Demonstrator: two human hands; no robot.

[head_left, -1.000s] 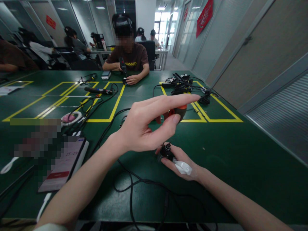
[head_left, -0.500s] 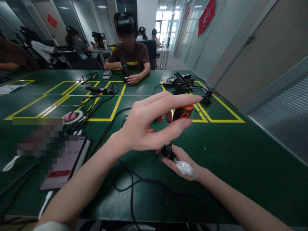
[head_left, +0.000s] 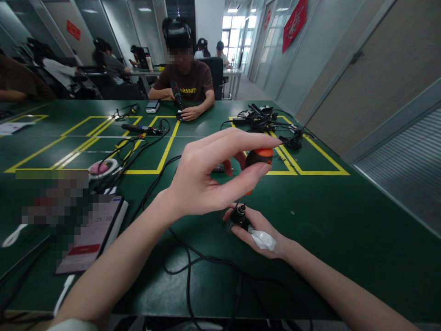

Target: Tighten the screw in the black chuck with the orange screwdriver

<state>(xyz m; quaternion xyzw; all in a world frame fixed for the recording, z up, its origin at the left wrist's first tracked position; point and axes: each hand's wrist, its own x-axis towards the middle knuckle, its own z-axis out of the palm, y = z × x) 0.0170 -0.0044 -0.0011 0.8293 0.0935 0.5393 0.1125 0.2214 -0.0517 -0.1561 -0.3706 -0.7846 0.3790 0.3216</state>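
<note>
My left hand (head_left: 210, 172) is raised over the table, its thumb and fingers closed around the black-and-orange handle (head_left: 259, 157) of what looks like a screwdriver. The handle's lower part is mostly behind my thumb and palm. A thin dark shaft seems to run down beneath it. Lower and nearer to me, my right hand (head_left: 257, 225) grips a small black cylindrical part (head_left: 237, 217) with a narrower ringed top pointing up. Whether the shaft touches that top cannot be told. White tape or tissue (head_left: 263, 240) is on my right hand near the thumb base.
Black cables (head_left: 193, 262) run across the green table (head_left: 344, 239). To the left lie a phone (head_left: 91, 234) and a white ring-shaped item (head_left: 103, 168). A cable pile (head_left: 258, 119) sits at the far right. Opposite, a person (head_left: 189, 87) holds an electric screwdriver (head_left: 177, 93).
My left hand has shifted slightly left, and the handle has turned in its fingers, so the orange-rimmed hole no longer shows. My right hand holds the black part almost still.
</note>
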